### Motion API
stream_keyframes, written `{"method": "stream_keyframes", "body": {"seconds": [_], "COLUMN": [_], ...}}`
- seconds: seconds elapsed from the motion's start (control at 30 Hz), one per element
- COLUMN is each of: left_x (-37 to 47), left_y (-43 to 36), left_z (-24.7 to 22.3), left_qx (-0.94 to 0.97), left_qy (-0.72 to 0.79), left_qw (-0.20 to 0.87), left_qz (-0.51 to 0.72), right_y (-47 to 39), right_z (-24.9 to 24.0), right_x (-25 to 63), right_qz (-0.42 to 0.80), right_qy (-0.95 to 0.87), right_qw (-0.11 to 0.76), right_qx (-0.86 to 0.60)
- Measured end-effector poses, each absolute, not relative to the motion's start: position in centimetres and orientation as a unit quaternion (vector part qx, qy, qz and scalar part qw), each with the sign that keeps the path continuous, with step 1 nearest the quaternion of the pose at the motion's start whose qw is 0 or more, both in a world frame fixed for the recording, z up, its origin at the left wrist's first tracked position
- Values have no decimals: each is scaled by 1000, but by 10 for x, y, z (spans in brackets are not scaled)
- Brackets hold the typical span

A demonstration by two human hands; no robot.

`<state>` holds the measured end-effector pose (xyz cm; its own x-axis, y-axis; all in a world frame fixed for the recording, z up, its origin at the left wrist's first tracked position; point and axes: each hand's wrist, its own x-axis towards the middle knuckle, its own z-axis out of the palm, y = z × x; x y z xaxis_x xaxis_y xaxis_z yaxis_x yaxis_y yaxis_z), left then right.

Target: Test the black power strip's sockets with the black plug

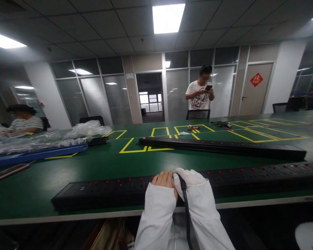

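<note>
A long black power strip (112,192) with a row of sockets and red dots lies along the near table edge. My left hand (165,181), bare below a white sleeve, rests across its top, with the fingers together and curled over the strip. Right beside it, touching, is my right hand (191,177) in a white glove with a dotted grip. It is closed around the plug end of a black cable (185,205), pressed against the strip's socket face. The cable hangs down between my forearms. The plug itself is hidden by my fingers.
A second black power strip (224,147) lies farther back on the green table (99,165). Plastic wrap (90,129), a blue strip (41,154) and a phone (9,172) are left. Loose cables (221,124) lie behind. A person (199,92) stands opposite; others sit left.
</note>
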<state>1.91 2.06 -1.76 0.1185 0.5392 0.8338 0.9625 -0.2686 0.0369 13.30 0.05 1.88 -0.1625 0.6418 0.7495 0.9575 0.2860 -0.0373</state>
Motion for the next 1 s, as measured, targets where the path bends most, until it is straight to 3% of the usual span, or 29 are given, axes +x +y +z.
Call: {"method": "stream_keyframes", "body": {"seconds": [1.0], "left_x": [21], "left_y": [17], "left_z": [-14], "left_qx": [-698], "left_qy": [-548], "left_qw": [253], "left_qz": [-385], "right_y": [-5], "right_z": [24], "right_x": [133], "right_qz": [-230], "right_qy": [-721], "right_qw": [340], "right_qx": [-558]}}
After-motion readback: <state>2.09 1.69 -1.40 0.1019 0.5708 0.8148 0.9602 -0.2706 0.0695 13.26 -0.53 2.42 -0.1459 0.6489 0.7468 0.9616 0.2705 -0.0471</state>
